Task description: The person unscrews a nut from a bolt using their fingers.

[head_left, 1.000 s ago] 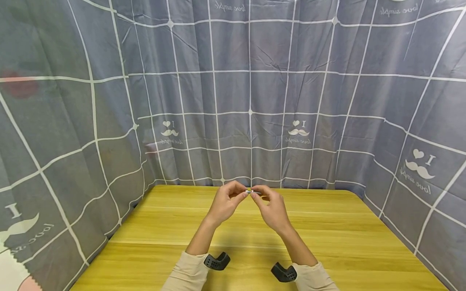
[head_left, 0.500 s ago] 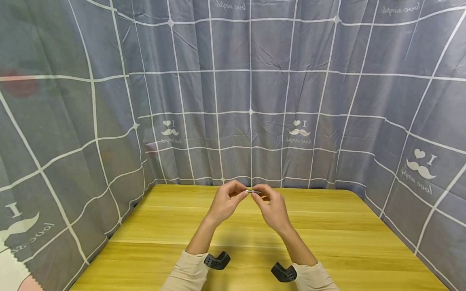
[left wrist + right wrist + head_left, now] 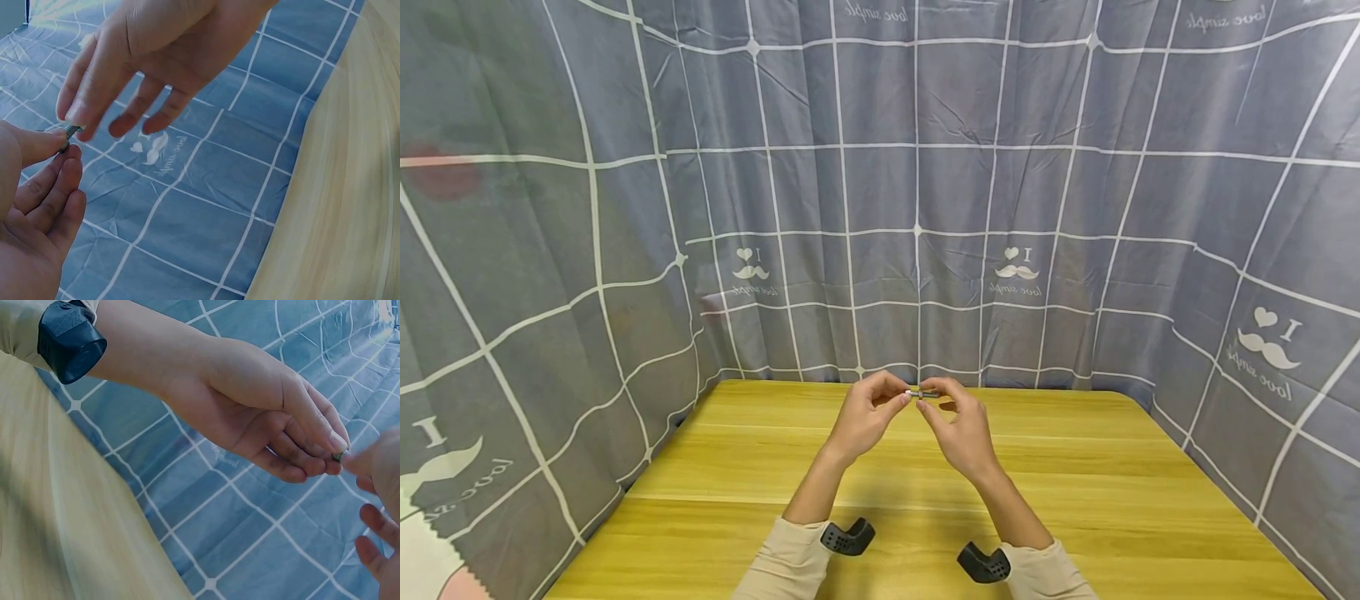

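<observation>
Holding: a small metal bolt (image 3: pixel 921 393) is pinched between both hands above the far middle of the counter (image 3: pixel 1112 483).
Long axis: runs left to right, level.
Left hand (image 3: pixel 867 417): thumb and forefinger pinch the left end.
Right hand (image 3: pixel 958 429): fingertips pinch the right end, other fingers loose.
Nearer hand: neither; both touch it.

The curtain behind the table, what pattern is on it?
The curtain is grey-blue with a white grid and little moustache prints, clearest in the head view.
</observation>
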Tool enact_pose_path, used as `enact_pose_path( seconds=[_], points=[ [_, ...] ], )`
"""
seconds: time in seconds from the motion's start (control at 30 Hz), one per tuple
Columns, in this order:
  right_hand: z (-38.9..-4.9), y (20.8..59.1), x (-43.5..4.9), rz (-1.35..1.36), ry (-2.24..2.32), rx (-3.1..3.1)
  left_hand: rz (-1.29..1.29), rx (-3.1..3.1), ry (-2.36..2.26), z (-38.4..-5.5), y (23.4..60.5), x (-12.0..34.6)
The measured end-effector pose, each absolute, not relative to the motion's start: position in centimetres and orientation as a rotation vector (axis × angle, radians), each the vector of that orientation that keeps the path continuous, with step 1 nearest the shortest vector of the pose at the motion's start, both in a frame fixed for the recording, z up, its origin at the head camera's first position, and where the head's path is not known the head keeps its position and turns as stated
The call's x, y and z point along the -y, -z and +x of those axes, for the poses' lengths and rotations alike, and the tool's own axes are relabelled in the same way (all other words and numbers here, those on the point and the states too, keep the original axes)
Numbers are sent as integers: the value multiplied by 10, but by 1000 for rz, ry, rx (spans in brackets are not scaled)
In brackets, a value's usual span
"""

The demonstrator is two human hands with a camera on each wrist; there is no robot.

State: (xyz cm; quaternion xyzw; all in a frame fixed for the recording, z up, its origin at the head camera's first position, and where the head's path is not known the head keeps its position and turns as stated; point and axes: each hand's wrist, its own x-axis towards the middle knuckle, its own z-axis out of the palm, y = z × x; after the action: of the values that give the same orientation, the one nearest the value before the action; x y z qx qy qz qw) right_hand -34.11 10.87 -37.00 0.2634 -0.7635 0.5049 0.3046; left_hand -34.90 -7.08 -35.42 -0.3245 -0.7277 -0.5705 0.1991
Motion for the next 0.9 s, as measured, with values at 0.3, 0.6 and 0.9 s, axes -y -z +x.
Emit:
enact_pose_path(
  seconds=[0.3, 0.6, 0.9],
  points=[
    [-341, 370, -108, 666, -1335, 2050, -905, 2024, 1631, -358, 362, 75],
    [-341, 370, -106, 662, -1328, 2021, -882, 2042, 1597, -345, 350, 71],
    [-340, 370, -105, 684, -1282, 1924, -906, 2032, 1622, -358, 361, 76]
  ],
)
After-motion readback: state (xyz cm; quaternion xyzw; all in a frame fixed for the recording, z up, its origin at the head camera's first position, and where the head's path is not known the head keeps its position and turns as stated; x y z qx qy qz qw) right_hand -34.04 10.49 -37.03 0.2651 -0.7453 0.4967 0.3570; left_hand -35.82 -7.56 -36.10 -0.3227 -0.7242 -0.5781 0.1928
